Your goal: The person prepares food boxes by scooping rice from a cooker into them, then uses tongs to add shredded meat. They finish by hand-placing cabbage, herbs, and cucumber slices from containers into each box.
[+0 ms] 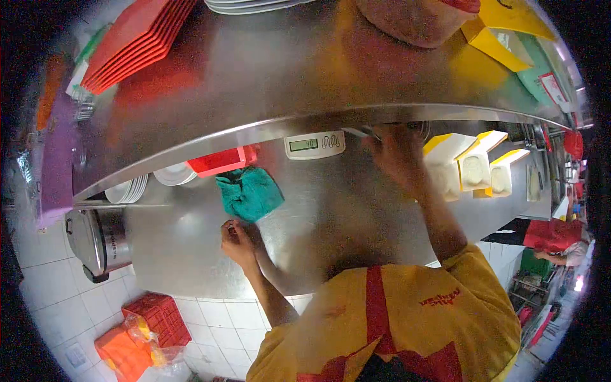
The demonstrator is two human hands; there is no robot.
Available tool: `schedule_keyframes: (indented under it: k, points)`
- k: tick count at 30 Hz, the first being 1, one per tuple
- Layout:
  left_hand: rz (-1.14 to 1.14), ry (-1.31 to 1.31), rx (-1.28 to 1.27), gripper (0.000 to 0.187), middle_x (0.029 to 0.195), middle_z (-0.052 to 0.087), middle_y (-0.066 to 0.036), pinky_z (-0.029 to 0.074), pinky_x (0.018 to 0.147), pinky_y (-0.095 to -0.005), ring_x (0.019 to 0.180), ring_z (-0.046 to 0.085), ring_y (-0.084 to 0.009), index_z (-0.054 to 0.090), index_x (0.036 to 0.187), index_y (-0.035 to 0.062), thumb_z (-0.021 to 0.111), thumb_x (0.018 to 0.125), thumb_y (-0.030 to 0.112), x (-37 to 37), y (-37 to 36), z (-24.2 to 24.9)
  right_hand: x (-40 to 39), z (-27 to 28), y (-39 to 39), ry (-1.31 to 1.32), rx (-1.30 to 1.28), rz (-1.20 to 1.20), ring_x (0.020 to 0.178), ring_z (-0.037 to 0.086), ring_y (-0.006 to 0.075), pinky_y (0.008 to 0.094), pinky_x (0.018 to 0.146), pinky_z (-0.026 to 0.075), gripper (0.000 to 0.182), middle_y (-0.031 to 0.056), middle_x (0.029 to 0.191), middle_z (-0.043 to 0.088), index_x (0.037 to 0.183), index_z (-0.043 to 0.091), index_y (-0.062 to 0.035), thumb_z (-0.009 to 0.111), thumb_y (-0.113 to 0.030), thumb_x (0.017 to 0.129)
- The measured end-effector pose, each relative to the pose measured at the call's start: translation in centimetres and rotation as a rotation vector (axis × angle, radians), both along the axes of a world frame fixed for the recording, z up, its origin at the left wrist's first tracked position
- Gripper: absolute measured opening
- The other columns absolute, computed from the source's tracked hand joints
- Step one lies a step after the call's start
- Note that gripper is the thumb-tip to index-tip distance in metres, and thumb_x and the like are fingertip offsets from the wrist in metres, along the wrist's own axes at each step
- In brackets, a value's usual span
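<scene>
"Starting from the scale [314, 144], which containers do you have, left to right?"

"Far left of it, past the worktop's [178, 254] end, a silver cooker [95, 239], its inside hidden from me. Lower left of the scale, a red crate [159, 317] with an orange bag [123, 354] and clear plastic at its side. Just left of the scale, a red tray [219, 162]; I can't make out its contents. On the shelf [254, 63], above and right of the scale, a reddish tub [414, 27]. Right of the scale, three yellow-and-white boxes [478, 146] stand in a row, flaps up, with a pale, grainy filling like rice."

"And your grip?"

"My left grip [237, 244] is lower left of the scale, just beside a green cloth [251, 196], fingers curled narrow; I can't tell whether they pinch anything. My right grip [396, 156] is just right of the scale, by the shelf's edge, near the boxes. It's blurred there, so I can't tell if it holds something."

"The surface and the room?"

"Left of the scale, white plates [129, 190] are stacked near the worktop's far edge. The steel worktop shines under the scale. Nearer me than the scale lies white tiled floor [216, 315]; far right of it, a person in red [555, 235]."
</scene>
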State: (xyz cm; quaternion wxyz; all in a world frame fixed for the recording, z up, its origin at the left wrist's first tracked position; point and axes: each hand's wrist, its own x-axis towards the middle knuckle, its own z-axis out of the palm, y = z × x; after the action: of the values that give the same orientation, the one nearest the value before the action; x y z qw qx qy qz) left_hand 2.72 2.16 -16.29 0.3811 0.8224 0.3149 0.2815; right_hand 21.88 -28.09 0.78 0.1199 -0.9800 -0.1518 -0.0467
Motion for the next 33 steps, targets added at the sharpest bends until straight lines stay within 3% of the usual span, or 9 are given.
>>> schedule_keyframes:
  k: [4, 6, 13, 16, 18, 19, 25, 31, 33]
  points:
    - [0.045, 0.099, -0.002, 0.019, 0.068, 0.062, -0.012, 0.046, 0.056, -0.0300, 0.061, 0.058, -0.0149, 0.059, 0.088, 0.0017, 0.056, 0.090, 0.020, -1.0, 0.4, 0.8, 1.9, -3.9, 2.6, 0.071, -0.013, 0.013, 0.082, 0.062, 0.0379, 0.0484, 0.072, 0.048, 0.029, 0.0203, 0.086, 0.064, 0.092, 0.066, -0.0051, 0.060, -0.032, 0.082]
    - [0.038, 0.066, -0.029, 0.020, 0.069, 0.063, -0.012, 0.046, 0.057, -0.0301, 0.062, 0.059, -0.0155, 0.059, 0.087, 0.0012, 0.055, 0.090, 0.021, -2.0, 0.8, 0.0, 2.7, -5.7, 3.7, -0.226, 0.002, 0.095, 0.088, 0.060, 0.0379, 0.0493, 0.074, 0.047, 0.028, 0.0216, 0.092, 0.062, 0.093, 0.063, -0.0020, 0.058, -0.027, 0.083]
    - [0.038, -0.007, -0.048, 0.020, 0.073, 0.065, -0.012, 0.047, 0.061, -0.0308, 0.065, 0.060, -0.0182, 0.059, 0.088, -0.0001, 0.055, 0.091, 0.019, -2.3, 0.2, 0.7, 4.1, -8.3, 4.1, -0.096, 0.079, 0.109, 0.094, 0.058, 0.0399, 0.0504, 0.080, 0.046, 0.031, 0.0202, 0.100, 0.061, 0.107, 0.058, -0.0052, 0.058, -0.023, 0.081]
    - [0.008, -0.012, -0.023, 0.018, 0.073, 0.065, -0.013, 0.048, 0.060, -0.0317, 0.064, 0.061, -0.0180, 0.058, 0.088, -0.0003, 0.055, 0.091, 0.017, -2.5, 0.8, -0.3, 3.8, -7.8, 1.4, -0.264, 0.318, 0.100, 0.093, 0.057, 0.0404, 0.0506, 0.080, 0.046, 0.032, 0.0198, 0.103, 0.060, 0.108, 0.058, -0.0071, 0.059, -0.022, 0.080]
    - [0.016, -0.010, -0.015, 0.018, 0.072, 0.065, -0.013, 0.048, 0.059, -0.0318, 0.063, 0.061, -0.0180, 0.059, 0.089, -0.0002, 0.055, 0.090, 0.018, -1.9, 0.6, 0.2, 2.9, -3.6, -0.1, -0.640, -0.140, 0.132, 0.090, 0.059, 0.0390, 0.0499, 0.076, 0.047, 0.027, 0.0192, 0.100, 0.062, 0.099, 0.062, -0.0068, 0.061, -0.024, 0.079]
    - [0.026, -0.005, -0.004, 0.018, 0.071, 0.064, -0.013, 0.048, 0.058, -0.0318, 0.062, 0.060, -0.0179, 0.059, 0.089, 0.0000, 0.056, 0.090, 0.018, -1.7, 0.5, 0.4, 2.6, -2.4, -0.9, -0.642, -0.144, 0.130, 0.090, 0.059, 0.0390, 0.0499, 0.076, 0.047, 0.027, 0.0192, 0.100, 0.062, 0.099, 0.062, -0.0068, 0.061, -0.024, 0.079]
    - [0.027, 0.020, -0.004, 0.015, 0.068, 0.063, -0.013, 0.047, 0.056, -0.0302, 0.061, 0.059, -0.0162, 0.059, 0.089, 0.0011, 0.057, 0.089, 0.016, -0.9, 0.1, 0.5, -0.2, 4.1, -5.0, -0.281, -0.094, -0.138, 0.077, 0.061, 0.0388, 0.0478, 0.068, 0.048, 0.020, 0.0167, 0.082, 0.065, 0.084, 0.067, -0.0048, 0.062, -0.024, 0.080]
    - [0.018, -0.013, 0.077, 0.016, 0.062, 0.059, -0.010, 0.045, 0.053, -0.0294, 0.057, 0.057, -0.0152, 0.059, 0.086, 0.0011, 0.057, 0.089, 0.017, -0.4, -0.1, 1.2, -1.2, 0.7, -9.6, -0.331, 0.115, -0.232, 0.066, 0.061, 0.0381, 0.0458, 0.062, 0.049, 0.030, 0.0167, 0.071, 0.064, 0.089, 0.065, -0.0079, 0.057, -0.036, 0.086]
    - [-0.001, -0.006, 0.080, 0.017, 0.062, 0.059, -0.010, 0.044, 0.053, -0.0297, 0.057, 0.056, -0.0148, 0.059, 0.086, 0.0010, 0.057, 0.089, 0.017, -0.4, -0.2, 1.2, -1.6, -0.8, -10.2, -0.063, -0.310, -0.283, 0.067, 0.061, 0.0383, 0.0465, 0.062, 0.049, 0.031, 0.0181, 0.071, 0.063, 0.083, 0.063, -0.0066, 0.058, -0.037, 0.085]
